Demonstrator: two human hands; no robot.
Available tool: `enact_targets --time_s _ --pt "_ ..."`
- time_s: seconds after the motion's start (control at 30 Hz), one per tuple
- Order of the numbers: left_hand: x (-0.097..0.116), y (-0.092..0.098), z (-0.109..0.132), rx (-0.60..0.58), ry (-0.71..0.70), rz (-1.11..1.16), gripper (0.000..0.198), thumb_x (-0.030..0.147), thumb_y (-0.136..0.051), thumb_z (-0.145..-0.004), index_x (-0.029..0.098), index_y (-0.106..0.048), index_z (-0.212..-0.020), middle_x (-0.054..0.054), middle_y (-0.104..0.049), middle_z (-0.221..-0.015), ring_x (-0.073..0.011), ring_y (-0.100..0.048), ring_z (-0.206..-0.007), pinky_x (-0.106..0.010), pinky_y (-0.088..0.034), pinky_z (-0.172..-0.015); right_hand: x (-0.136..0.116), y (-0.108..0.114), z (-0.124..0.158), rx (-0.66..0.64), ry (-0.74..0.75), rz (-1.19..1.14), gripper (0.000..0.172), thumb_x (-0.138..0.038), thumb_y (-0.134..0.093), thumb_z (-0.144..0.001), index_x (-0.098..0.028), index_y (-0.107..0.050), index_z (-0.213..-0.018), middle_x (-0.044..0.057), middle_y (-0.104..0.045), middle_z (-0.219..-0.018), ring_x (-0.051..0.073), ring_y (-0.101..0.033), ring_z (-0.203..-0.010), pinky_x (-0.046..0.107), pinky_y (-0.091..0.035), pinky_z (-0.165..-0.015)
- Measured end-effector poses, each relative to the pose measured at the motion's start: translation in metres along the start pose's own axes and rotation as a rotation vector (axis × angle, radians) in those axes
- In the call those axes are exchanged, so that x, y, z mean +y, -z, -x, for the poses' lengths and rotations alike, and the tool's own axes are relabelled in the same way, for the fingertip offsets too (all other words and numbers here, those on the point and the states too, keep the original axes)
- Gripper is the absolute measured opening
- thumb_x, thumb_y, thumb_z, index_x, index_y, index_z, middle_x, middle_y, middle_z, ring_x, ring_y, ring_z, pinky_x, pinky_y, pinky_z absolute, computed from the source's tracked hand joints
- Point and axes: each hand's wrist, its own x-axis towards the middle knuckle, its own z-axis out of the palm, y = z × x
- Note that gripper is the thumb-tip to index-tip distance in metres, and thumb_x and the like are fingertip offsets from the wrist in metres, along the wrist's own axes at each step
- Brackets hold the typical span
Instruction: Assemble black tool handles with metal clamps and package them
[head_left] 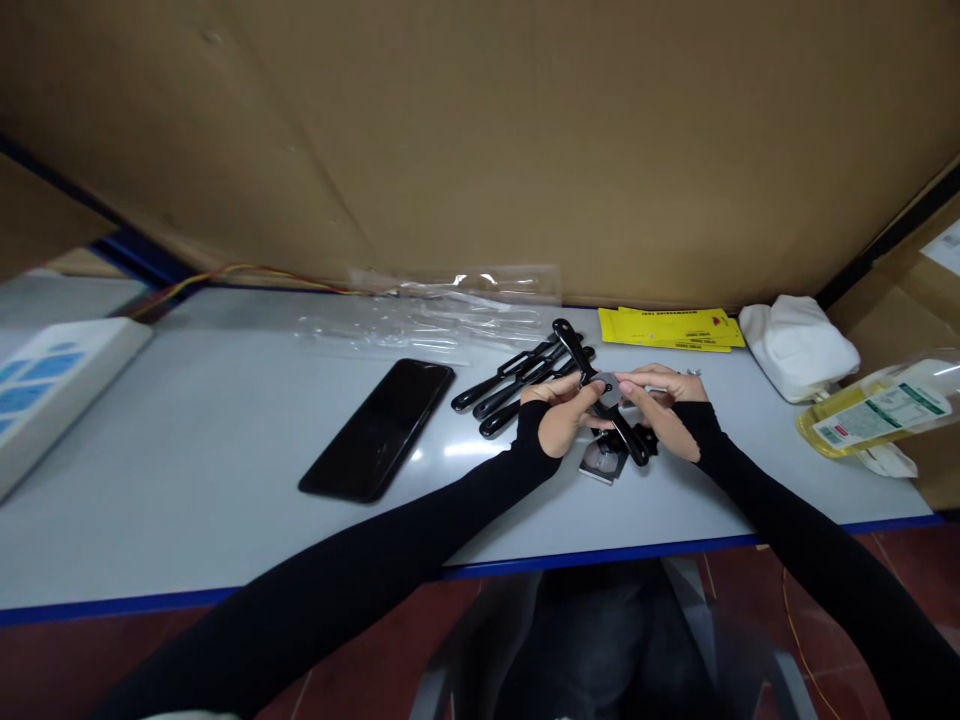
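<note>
A black two-handled tool (574,345) with a grey metal plate (607,392) at its middle is held slantwise above the table. My left hand (564,408) is closed on the tool from the left, its thumb at the plate. From the right, my right hand (661,400) pinches the plate's edge with thumb and fingers. Beneath the hands lie a small clear packet (602,462) and some black parts, partly hidden. Several similar black tools (504,390) lie in a pile just left of my left hand.
A black phone (377,430) lies left of the tools. Clear plastic packaging (442,315) and yellow cards (667,328) are at the back. At right are a white cloth (799,345) and a bottle of yellow liquid (877,410). A white box (64,390) stands far left.
</note>
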Motion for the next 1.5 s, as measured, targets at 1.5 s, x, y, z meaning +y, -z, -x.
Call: enact_targets --time_s 1.5 --pt "-0.008 0.002 0.005 -0.041 0.139 0.056 0.051 0.039 -0.099 -0.063 0.009 -0.081 -0.1 -0.014 -0.082 -0.095 -0.0331 -0.081 -0.085 -0.05 -0.072 -0.07 -0.006 0.004 0.001 0.086 0.024 0.064 0.036 -0.053 -0.088 -0.078 -0.02 -0.085 -0.091 0.006 -0.078 -0.078 0.013 -0.06 -0.062 0.028 -0.049 -0.059"
